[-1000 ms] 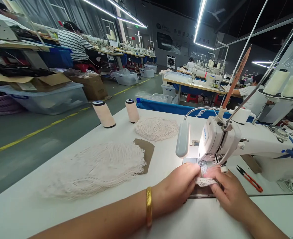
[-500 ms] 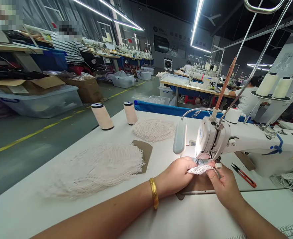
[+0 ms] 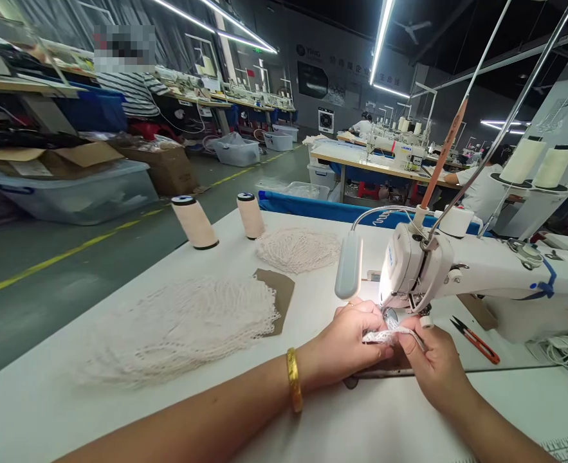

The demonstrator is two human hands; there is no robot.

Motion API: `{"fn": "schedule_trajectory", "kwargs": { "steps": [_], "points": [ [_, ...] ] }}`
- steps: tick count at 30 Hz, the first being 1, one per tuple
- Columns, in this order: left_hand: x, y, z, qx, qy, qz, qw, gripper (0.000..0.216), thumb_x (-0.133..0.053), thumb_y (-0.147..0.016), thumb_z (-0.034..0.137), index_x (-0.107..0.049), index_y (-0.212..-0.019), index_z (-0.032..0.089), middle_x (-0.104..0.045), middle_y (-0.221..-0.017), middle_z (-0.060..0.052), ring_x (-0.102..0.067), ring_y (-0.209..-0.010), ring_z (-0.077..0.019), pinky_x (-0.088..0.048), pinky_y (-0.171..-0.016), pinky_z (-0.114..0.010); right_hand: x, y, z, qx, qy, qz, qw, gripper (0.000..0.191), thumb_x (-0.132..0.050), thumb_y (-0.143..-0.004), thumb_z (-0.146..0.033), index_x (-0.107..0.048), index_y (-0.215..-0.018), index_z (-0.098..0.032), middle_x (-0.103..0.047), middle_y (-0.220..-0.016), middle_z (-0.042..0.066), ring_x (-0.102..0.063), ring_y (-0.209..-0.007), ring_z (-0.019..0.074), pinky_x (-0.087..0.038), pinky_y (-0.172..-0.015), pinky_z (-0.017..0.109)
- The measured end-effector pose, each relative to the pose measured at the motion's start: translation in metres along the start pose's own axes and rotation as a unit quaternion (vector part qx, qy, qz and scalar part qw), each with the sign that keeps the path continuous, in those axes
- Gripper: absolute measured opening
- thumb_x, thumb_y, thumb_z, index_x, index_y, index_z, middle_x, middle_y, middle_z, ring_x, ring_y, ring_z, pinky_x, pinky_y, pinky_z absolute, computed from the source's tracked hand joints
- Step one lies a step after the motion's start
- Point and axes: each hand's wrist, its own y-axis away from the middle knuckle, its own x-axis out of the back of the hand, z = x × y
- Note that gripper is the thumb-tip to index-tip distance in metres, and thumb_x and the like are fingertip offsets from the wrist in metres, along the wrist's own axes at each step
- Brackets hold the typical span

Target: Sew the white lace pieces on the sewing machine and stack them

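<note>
A small strip of white lace fabric [image 3: 381, 336] is pinched between both hands, just in front of the sewing machine's needle area. My left hand [image 3: 354, 337], with a gold bangle on its wrist, grips the strip's left part with bent fingers. At its other end, my right hand [image 3: 431, 357] holds the strip between thumb and fingers. The white sewing machine [image 3: 402, 263] stands right behind the hands, its lamp [image 3: 348, 265] lighting the spot. Where the fabric meets the presser foot is partly hidden by the fingers.
Left of the hands lies a large pile of lace pieces [image 3: 182, 328] on brown card [image 3: 280, 299], with a smaller lace pile [image 3: 298, 249] behind. Two thread cones [image 3: 194, 223] stand at the table's far left edge. Red-handled thread snips [image 3: 476, 341] lie right of the machine.
The lace strip is folded and bunched differently between my hands. My left fingers have curled further round beneath it, while my right hand stays nearly in place. The view has shifted slightly.
</note>
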Motion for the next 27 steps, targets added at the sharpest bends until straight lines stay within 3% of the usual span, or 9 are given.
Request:
{"fn": "schedule_trajectory", "kwargs": {
  "steps": [4, 8, 15, 27],
  "points": [
    [-0.002, 0.002, -0.001, -0.02, -0.011, 0.02, 1.0, 0.028, -0.072, -0.089, 0.039, -0.068, -0.069, 0.02, -0.067, -0.086, -0.002, -0.06, -0.097, -0.0238, -0.047, -0.087, -0.034, 0.001, 0.001, -0.002, 0.022, 0.016, -0.009, 1.0, 0.021, -0.05, -0.107, -0.031, -0.064, -0.093, -0.026, -0.07, -0.08, -0.003, -0.065, -0.074, 0.0172, -0.045, -0.067, 0.026],
    [-0.004, 0.009, 0.0, -0.097, -0.062, 0.043, 0.992, 0.028, -0.067, -0.096, 0.031, -0.066, -0.07, 0.019, -0.068, -0.08, 0.0, -0.061, -0.088, -0.0199, -0.042, -0.082, -0.033, 0.005, 0.001, -0.002, 0.077, 0.044, -0.026, 0.996, 0.02, -0.047, -0.11, -0.025, -0.061, -0.095, -0.026, -0.068, -0.079, -0.004, -0.061, -0.072, 0.0162, -0.042, -0.069, 0.026],
    [-0.013, 0.034, -0.001, -0.249, -0.188, 0.065, 0.948, 0.025, -0.059, -0.088, 0.001, -0.07, -0.078, 0.021, -0.076, -0.085, 0.004, -0.063, -0.072, -0.0139, -0.036, -0.094, -0.041, 0.015, 0.002, -0.001, 0.255, 0.125, -0.164, 0.945, 0.025, -0.043, -0.108, -0.015, -0.053, -0.088, -0.023, -0.059, -0.075, -0.004, -0.052, -0.071, 0.016, -0.035, -0.073, 0.029],
    [-0.015, 0.032, 0.0, -0.258, -0.236, 0.098, 0.932, 0.029, -0.053, -0.091, 0.0, -0.065, -0.075, 0.02, -0.074, -0.079, 0.004, -0.059, -0.065, -0.0132, -0.036, -0.092, -0.041, 0.015, 0.0, 0.003, 0.256, 0.158, -0.133, 0.944, 0.029, -0.043, -0.108, -0.016, -0.048, -0.081, -0.022, -0.056, -0.072, -0.004, -0.048, -0.068, 0.0146, -0.033, -0.068, 0.028]
  ]
}}
